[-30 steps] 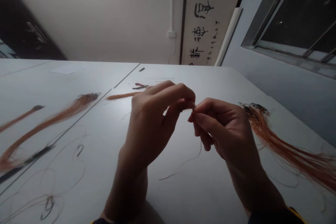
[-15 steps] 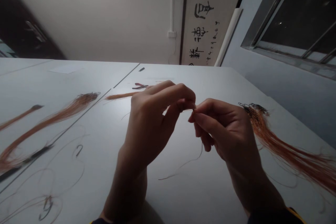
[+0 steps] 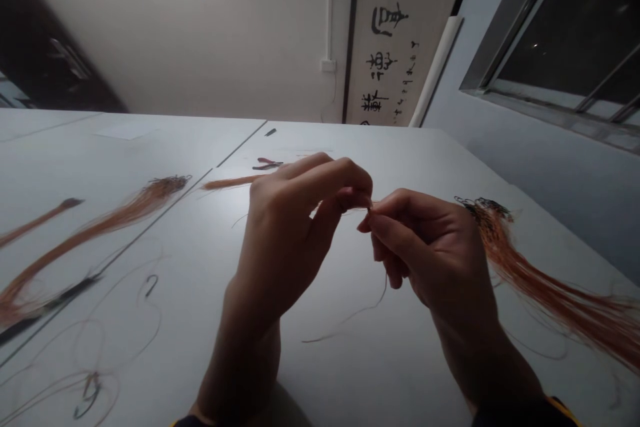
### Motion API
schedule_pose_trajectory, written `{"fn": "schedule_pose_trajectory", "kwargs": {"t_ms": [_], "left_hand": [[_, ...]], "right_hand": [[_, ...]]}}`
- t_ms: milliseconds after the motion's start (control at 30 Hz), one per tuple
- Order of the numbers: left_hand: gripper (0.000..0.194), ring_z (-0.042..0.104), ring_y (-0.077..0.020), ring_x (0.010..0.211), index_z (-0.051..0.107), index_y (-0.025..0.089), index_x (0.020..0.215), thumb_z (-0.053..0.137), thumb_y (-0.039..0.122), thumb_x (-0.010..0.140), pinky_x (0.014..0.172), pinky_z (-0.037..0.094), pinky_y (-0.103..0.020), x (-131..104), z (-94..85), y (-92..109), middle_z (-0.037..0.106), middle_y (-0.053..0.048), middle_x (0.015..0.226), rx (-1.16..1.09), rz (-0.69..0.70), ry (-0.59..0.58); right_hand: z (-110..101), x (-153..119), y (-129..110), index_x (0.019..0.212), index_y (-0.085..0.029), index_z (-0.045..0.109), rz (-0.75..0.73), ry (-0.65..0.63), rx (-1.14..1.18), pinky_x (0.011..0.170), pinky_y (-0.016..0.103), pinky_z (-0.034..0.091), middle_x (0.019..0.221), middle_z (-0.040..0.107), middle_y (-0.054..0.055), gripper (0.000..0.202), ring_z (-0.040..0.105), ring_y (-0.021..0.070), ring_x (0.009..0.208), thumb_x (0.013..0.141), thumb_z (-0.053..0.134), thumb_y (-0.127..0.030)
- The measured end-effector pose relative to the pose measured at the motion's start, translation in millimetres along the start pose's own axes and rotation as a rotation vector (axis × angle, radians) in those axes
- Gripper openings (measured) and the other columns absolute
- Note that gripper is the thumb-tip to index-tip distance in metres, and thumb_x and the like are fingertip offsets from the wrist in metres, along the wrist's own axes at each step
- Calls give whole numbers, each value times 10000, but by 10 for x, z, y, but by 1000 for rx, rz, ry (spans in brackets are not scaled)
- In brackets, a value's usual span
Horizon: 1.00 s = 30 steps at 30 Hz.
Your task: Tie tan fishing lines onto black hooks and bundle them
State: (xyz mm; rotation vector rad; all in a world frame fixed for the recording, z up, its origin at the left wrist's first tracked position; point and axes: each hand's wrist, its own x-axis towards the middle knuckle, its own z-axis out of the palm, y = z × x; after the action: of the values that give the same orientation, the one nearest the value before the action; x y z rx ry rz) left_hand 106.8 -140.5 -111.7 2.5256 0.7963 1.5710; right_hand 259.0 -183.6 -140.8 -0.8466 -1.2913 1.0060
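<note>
Two bare hands meet over a white table (image 3: 380,367), the left hand (image 3: 295,220) and right hand (image 3: 435,247) each pinching a thin thread (image 3: 367,307) between thumb and forefinger, fingertips close together. The thread's loose end hangs below the right hand and trails toward the left. Dark hooks (image 3: 483,205) top a reddish-brown bundle of strands (image 3: 540,273) to the right of the right hand. Left of the left hand lie a long, curving bundle (image 3: 100,227), a single hook (image 3: 151,285) and loose hooks (image 3: 89,395) among fine threads. Red-handled pliers (image 3: 267,164) rest beyond the left hand, near a straight orange bundle (image 3: 233,182) partly hidden by it.
</note>
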Motion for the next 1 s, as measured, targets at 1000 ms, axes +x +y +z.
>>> {"fn": "schedule_pose_trajectory", "kwargs": {"t_ms": [1000], "left_hand": [[275,614,-68,675,660,193,703,596,-52,810,672,502,-210,16,-8,-6,641,62,698,-58,22,27]], "right_hand": [[-3,-12,-41,745,-179,658,7,-24,-15,347,164,394,613,565,-40,124,465,47,417,865,637,-155]]}}
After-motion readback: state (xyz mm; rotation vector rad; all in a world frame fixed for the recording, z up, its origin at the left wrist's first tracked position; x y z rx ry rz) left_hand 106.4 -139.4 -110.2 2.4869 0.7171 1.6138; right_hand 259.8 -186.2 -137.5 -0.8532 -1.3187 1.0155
